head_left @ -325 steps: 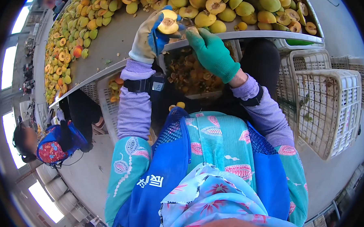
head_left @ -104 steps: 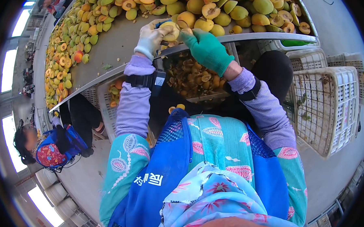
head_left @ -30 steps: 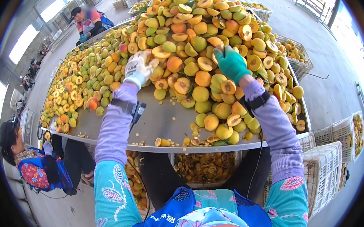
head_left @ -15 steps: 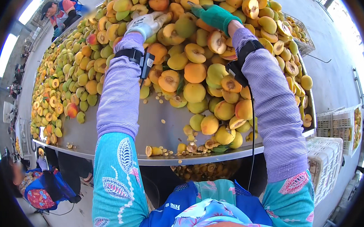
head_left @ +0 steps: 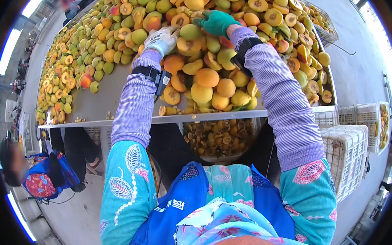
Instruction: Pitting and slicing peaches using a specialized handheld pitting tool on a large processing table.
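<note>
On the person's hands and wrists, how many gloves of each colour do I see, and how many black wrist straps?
White glove: 1
Green glove: 1
Black wrist straps: 2
Total: 4

A single head-worn fisheye camera looked steeply down over the person's chest, facing forward across the table heaped with halved peaches. The forearms entered from the lower edge and reached away from the lens. It sat near; straight table edges bowed toward the dark round rim
</note>
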`<act>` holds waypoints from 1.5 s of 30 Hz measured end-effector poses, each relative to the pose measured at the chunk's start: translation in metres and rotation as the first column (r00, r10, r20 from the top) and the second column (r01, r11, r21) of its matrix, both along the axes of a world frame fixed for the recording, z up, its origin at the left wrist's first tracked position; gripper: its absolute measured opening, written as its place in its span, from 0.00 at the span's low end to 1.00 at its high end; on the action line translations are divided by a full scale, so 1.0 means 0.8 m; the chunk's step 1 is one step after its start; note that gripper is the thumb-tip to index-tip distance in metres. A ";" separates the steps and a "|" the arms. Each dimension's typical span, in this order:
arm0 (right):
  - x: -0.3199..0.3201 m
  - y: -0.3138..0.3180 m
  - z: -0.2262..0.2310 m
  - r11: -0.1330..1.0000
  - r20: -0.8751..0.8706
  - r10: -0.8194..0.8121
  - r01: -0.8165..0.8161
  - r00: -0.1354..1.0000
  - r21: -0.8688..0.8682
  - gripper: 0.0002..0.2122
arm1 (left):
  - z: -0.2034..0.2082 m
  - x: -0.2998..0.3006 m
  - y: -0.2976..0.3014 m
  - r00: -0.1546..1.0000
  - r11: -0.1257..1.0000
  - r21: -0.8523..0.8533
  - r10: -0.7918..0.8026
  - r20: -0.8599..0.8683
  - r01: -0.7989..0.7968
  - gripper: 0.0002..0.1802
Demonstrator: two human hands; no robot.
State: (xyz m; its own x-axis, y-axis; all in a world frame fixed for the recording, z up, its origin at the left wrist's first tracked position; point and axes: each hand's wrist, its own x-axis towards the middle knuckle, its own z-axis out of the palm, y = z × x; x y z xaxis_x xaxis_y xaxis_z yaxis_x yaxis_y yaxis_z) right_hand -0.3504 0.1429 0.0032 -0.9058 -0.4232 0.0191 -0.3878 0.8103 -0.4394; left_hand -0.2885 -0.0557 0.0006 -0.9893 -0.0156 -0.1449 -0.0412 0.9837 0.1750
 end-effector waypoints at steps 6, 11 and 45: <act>0.079 0.009 0.068 0.983 -0.330 -0.107 0.051 0.938 -0.175 0.18 | -0.006 0.069 -0.033 0.999 0.984 0.177 0.013 0.043 -0.020 0.29; 0.195 0.070 0.123 0.933 -0.385 -0.162 0.014 0.908 -0.359 0.16 | 0.060 0.161 -0.007 0.983 0.969 0.246 0.065 -0.171 -0.021 0.30; 0.415 0.033 -0.078 0.861 -0.005 -0.035 0.028 0.999 -0.509 0.21 | -0.072 0.307 0.097 0.595 0.818 0.318 -0.036 -0.803 0.479 0.17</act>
State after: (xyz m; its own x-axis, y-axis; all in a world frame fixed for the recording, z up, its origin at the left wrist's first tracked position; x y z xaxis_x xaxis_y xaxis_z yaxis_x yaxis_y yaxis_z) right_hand -0.0181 0.1694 -0.0589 -0.9166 -0.3226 0.2360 -0.3747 0.4876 -0.7886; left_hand -0.0433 0.0221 -0.0568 -0.6893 0.1061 0.7166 0.5600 0.7056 0.4341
